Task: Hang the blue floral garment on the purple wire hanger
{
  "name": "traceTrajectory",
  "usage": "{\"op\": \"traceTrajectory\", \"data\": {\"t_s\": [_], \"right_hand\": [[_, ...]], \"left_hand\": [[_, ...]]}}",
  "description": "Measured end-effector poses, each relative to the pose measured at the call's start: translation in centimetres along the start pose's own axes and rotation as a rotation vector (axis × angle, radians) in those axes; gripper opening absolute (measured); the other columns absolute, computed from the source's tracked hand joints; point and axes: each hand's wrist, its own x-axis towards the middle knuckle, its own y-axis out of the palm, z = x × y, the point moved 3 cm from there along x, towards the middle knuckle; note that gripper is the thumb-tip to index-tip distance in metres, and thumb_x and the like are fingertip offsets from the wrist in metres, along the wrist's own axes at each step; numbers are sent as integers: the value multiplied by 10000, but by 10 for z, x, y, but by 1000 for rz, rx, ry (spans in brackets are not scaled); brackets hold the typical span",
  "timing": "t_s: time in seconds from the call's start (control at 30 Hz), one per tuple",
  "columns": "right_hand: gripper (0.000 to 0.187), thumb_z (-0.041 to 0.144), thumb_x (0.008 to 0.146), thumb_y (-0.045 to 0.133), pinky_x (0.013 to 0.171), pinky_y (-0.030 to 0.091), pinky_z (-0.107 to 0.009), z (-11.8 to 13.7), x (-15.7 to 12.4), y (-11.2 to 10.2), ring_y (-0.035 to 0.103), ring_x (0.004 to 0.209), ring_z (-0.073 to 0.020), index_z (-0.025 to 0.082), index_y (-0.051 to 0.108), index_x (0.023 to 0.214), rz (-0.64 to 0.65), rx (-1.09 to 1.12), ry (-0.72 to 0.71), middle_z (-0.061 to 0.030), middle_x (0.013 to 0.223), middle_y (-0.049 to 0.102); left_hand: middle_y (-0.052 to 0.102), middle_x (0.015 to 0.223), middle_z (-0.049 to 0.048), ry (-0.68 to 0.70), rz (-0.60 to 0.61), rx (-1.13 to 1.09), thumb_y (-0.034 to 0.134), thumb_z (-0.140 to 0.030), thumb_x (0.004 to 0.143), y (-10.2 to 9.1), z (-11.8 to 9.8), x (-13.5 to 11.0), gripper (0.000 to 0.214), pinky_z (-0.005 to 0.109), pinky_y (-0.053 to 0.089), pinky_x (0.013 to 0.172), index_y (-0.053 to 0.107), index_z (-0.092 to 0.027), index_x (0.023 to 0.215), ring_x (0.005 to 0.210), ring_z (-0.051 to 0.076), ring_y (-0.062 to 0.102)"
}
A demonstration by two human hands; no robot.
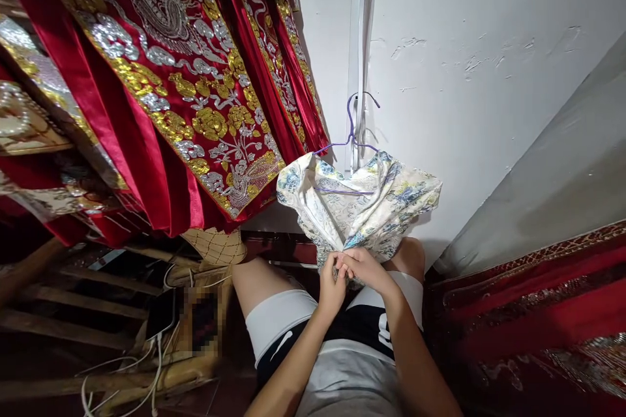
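Observation:
A white floral dress [401, 208] with blue and yellow flowers hangs on a thin purple hanger [351, 133] in front of me. Its two front edges cross into a V and meet at my hands. My left hand [334, 273] is closed on the fabric at the front. Right beside it, touching, my right hand [362, 268] pinches the same spot. Any fastening under the fingers is hidden. The lower part of the dress drops out of sight between my knees.
Red garments with gold and silver embroidery [210, 91] hang at the left. Below them, a wooden slatted bench [98, 293] bears a phone [162, 314] with white cables [159, 365]. A white wall [464, 32] stands ahead; more red embroidered cloth [552, 293] lies at the right.

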Motion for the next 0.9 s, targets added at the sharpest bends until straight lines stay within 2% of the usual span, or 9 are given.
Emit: {"op": "traceTrajectory", "data": {"t_s": [0.1,0.2,0.33,0.5,0.57,0.63,0.73,0.83,0.9], "right_hand": [[255,349,835,548,510,355,-234,3,-2,3,463,466,-106,185,644,664,-48,90,48,-13,567,666],[266,370,827,552,475,337,-238,19,-2,-4,427,441,-105,192,643,650,-155,176,22,-6,530,634],[295,437,865,611,470,348,-236,78,8,-29,454,470,-106,182,676,732,-359,206,-175,-5,570,644],[321,449,909,634,447,326,-205,163,24,-49,447,452,-74,164,663,766,-415,213,-424,3,587,633],[326,438,930,606,432,307,-198,176,24,-48,425,429,-64,162,657,765,-446,217,-466,14,565,616],[315,421,933,596,427,307,-196,176,21,-44,420,419,-63,160,658,766,-444,194,-472,20,548,611],[287,384,920,605,438,331,-195,164,15,-38,434,419,-69,162,659,747,-416,152,-456,28,517,599],[278,328,910,595,446,341,-198,164,5,-36,433,416,-74,169,643,687,-450,122,-470,35,480,570],[276,296,908,588,456,347,-201,174,-1,-37,443,420,-78,172,636,667,-470,90,-508,37,470,556]], "left_hand": [[660,863,45,18,20,29,499,-494,968,-8,0,2,320,302,478,754,599,-190,987,794,196,610],[636,837,36,38,45,94,472,-419,998,-11,-2,4,268,290,469,752,598,-196,923,780,181,594],[586,784,15,69,54,165,483,-354,987,-7,-3,5,208,277,454,722,581,-198,889,748,172,572],[594,788,21,23,128,175,493,-327,975,-1,5,3,165,293,452,746,571,-209,889,765,187,590],[586,771,19,-13,155,172,508,-336,965,-1,7,3,170,303,453,744,562,-212,863,750,191,585],[593,775,23,-22,204,164,519,-349,964,-1,1,10,187,314,462,758,556,-213,841,761,196,588],[646,908,53,75,182,75,537,-360,988,-9,-38,38,154,333,495,845,570,-209,980,873,204,633],[657,1097,91,316,24,-22,546,-362,1010,-25,-104,87,316,334,520,894,501,-223,1291,954,189,661],[670,1117,91,488,16,62,529,-351,1029,-31,-148,119,300,335,509,931,537,-216,1297,1029,188,656]]}}
